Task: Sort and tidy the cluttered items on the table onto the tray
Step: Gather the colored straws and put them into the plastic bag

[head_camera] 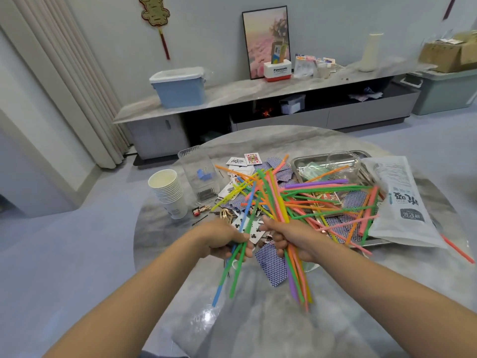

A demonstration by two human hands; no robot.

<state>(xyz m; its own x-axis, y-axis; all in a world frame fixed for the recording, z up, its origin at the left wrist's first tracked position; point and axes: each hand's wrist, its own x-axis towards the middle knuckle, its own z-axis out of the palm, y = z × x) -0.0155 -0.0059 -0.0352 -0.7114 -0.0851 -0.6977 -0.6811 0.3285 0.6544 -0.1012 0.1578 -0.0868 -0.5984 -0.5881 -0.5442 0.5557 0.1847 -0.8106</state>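
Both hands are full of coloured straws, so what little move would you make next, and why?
Probably bring the left hand over and pass its few straws into the right hand's thicker bunch. That would make one bundle and free a hand for the loose straws still lying across the playing cards and metal tray.

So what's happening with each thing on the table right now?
left hand: grips a small bunch of straws.
right hand: grips a bigger bunch of straws.
straws: mostly scattered in a loose pile.
playing cards: spread about, some face up, some face down.
paper cups: stacked upright.
clear container: upright, open.
metal tray: partly covered by clutter.
white bag: lying flat over the tray's edge.
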